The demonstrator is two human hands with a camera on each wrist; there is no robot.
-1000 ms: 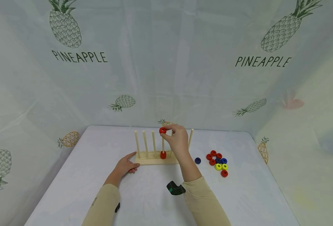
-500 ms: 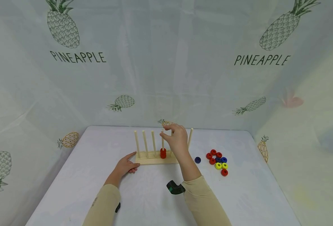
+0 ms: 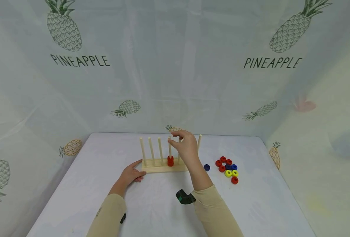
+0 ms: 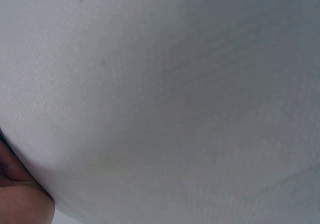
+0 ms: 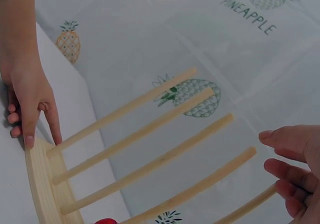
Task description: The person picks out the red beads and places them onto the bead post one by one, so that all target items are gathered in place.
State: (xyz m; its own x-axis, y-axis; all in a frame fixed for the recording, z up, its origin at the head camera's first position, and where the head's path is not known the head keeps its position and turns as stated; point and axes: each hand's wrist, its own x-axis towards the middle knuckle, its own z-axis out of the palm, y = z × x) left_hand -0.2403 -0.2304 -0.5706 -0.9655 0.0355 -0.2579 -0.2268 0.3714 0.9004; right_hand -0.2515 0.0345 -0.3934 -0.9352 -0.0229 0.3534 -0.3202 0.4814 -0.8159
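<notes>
Here's your left hand (image 5: 30, 94) gripping the end of the wooden base (image 5: 42, 179), thumb on one edge! Pale pegs (image 5: 162, 158) slant across your view, something red (image 5: 106, 221) peeking in at the bottom. Over right, your right hand (image 5: 295, 164) hovers near the peg tips, fingers parted, pineapple-print cloth (image 5: 145, 44) behind.

Pale tan peg rack (image 3: 157, 169), red rings (image 3: 170, 161), yellow rings (image 3: 228, 175), blue rings (image 3: 207, 167), beige sleeves (image 3: 216, 210), white table (image 3: 151, 204), grey pineapple-printed curtain (image 3: 163, 72)
</notes>
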